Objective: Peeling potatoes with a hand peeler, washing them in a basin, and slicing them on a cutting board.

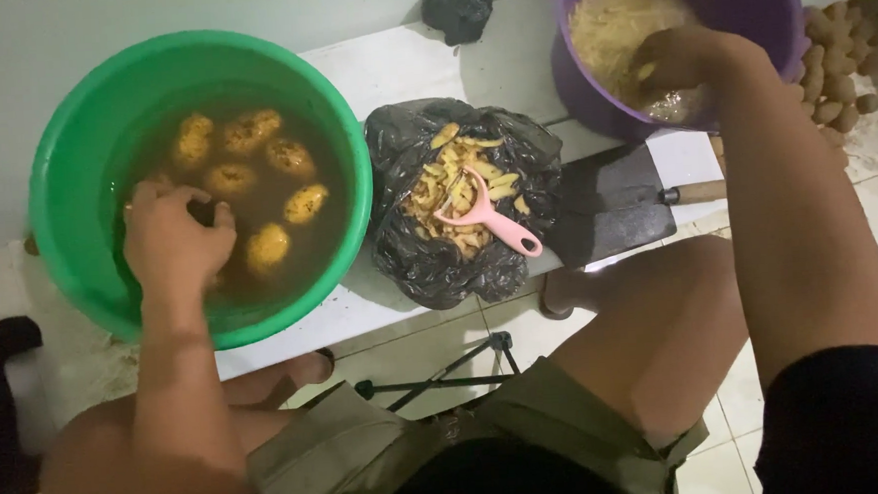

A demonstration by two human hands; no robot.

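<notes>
My left hand (173, 236) dips into the murky water of a green bucket (65, 176), its fingers curled over a potato that I can barely see under them. Several peeled yellow potatoes (255, 176) float beside it. My right hand (680, 59) reaches into a purple bucket (747, 0) and rests closed on a heap of pale shredded potato (613, 22). Between the buckets, a black plastic bag (430, 262) holds yellow peelings, with a pink peeler (488, 219) lying on top.
A dark cleaver with a wooden handle (617, 203) lies on the white ledge right of the bag. Unpeeled brown potatoes (840, 66) are piled at far right. A crumpled black bag (456, 5) sits at the back. A black tripod (446, 372) stands on the tiled floor between my knees.
</notes>
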